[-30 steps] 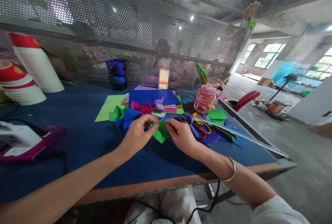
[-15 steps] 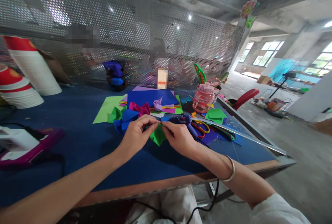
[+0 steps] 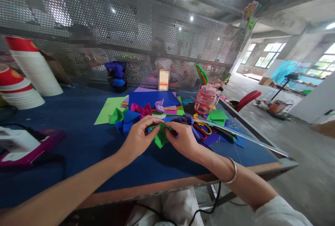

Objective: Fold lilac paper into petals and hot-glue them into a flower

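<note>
Between my two hands is a green folded paper piece [image 3: 161,138], its pointed lower end hanging toward the table. My left hand [image 3: 141,133] pinches its left upper edge with thumb and fingers. On the other side, my right hand [image 3: 181,137] grips the right upper edge the same way. Just left of and beyond the hands lie a blue folded paper [image 3: 130,118], a magenta folded paper [image 3: 142,109] and another green folded paper [image 3: 118,115]. A blue glue gun [image 3: 192,123] lies right behind my right hand, partly hidden by it.
A stack of coloured paper [image 3: 153,98] lies at the back, a small purple folded piece [image 3: 159,105] on it. Scissors [image 3: 205,128], a clear glue stick [image 3: 243,135] and a pink jar [image 3: 205,100] are at right. Paper cups [image 3: 34,69] and a purple power strip [image 3: 49,145] stand left.
My thumbs have moved lower on the green folded paper, and more of its front face shows between my hands. The things on the table stay put.
</note>
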### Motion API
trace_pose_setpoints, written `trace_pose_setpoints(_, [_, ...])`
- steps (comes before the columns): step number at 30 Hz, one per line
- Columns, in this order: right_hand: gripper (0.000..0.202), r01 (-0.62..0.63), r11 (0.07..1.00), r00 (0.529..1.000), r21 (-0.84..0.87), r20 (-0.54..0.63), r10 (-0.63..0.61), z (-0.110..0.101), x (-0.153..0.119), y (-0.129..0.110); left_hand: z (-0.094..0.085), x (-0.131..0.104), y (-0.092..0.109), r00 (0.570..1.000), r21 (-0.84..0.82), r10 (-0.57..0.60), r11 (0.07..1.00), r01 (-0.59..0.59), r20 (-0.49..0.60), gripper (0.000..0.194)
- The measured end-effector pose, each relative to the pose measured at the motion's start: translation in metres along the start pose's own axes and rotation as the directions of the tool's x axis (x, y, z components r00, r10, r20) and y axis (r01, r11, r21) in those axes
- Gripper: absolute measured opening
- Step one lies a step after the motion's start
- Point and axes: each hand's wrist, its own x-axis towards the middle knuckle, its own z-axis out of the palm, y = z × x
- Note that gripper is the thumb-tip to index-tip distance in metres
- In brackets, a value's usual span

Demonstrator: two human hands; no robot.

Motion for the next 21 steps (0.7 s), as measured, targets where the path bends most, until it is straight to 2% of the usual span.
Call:
trace_pose_setpoints(4, [0.022, -0.022, 1.000, 1.000, 0.000, -0.020, 0.022, -0.0016, 0.0004, -0.0037, 0.0009, 0.0016, 0.0000, 0.985, -0.123, -0.171, 0.978, 0.171, 0.009, 0.019])
trace_pose_setpoints(6, [0.022, -0.046, 0.999, 0.999, -0.002, -0.024, 0.046, -0.0015, -0.0002, -0.0041, 0.0001, 0.0020, 0.0003, 0.977, -0.166, -0.213, 0.963, 0.212, 0.012, 0.018])
trace_pose_setpoints(9, [0.028, -0.078, 0.997, 0.997, 0.008, -0.013, 0.078, -0.0009, -0.0010, -0.0039, -0.0020, 0.0024, 0.0005, 0.973, -0.202, -0.229, 0.954, 0.223, -0.003, 0.017])
trace_pose_setpoints(12, [0.033, -0.033, 0.998, 0.999, 0.052, -0.014, 0.034, -0.0009, -0.0004, -0.0037, -0.0039, 0.0033, 0.0005, 0.975, -0.210, -0.223, 0.953, 0.220, 0.011, 0.015])
trace_pose_setpoints(15, [0.024, 0.012, 0.994, 1.000, 0.110, -0.017, -0.010, -0.0016, 0.0011, -0.0036, -0.0051, 0.0039, 0.0011, 0.977, -0.198, -0.209, 0.957, 0.211, 0.029, 0.013])
trace_pose_setpoints(21, [0.013, 0.014, 0.984, 1.000, 0.176, -0.018, -0.012, -0.0028, 0.0033, -0.0035, -0.0047, 0.0031, 0.0050, 0.973, -0.176, -0.230, 0.957, 0.232, 0.030, 0.014])
